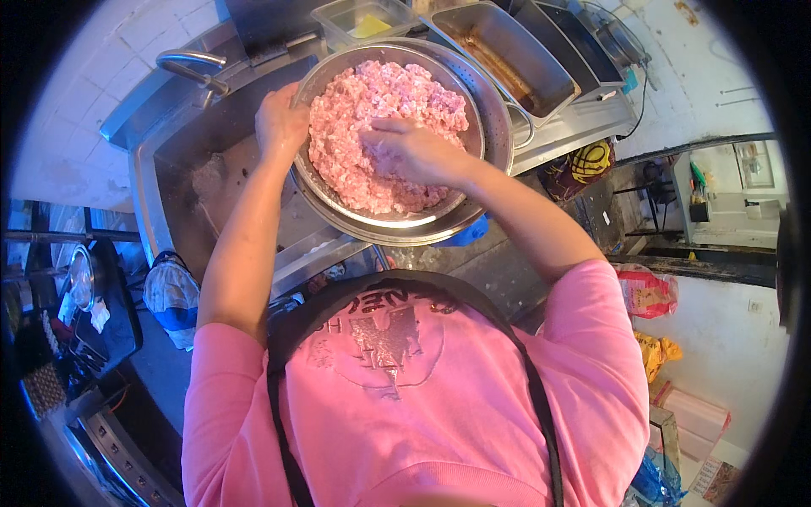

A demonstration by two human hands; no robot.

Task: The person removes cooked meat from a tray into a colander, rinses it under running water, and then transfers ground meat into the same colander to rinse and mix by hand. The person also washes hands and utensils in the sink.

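Note:
A metal bowl (447,206) full of pink ground meat (361,95) rests in a larger perforated metal colander (497,127), over the right part of a sink. My left hand (282,123) holds the bowl's left rim, the thumb on the rim and the fingers mostly hidden. My right hand (412,149) is pressed into the middle of the meat; its fingertips are partly sunk in it, and whether it grips any is not visible.
The sink basin (209,184) lies to the left under a metal faucet (193,70). Beyond the bowl stand a clear plastic container (361,25) with something yellow inside and a deep stained metal pan (507,57). A blue object (469,233) shows below the colander.

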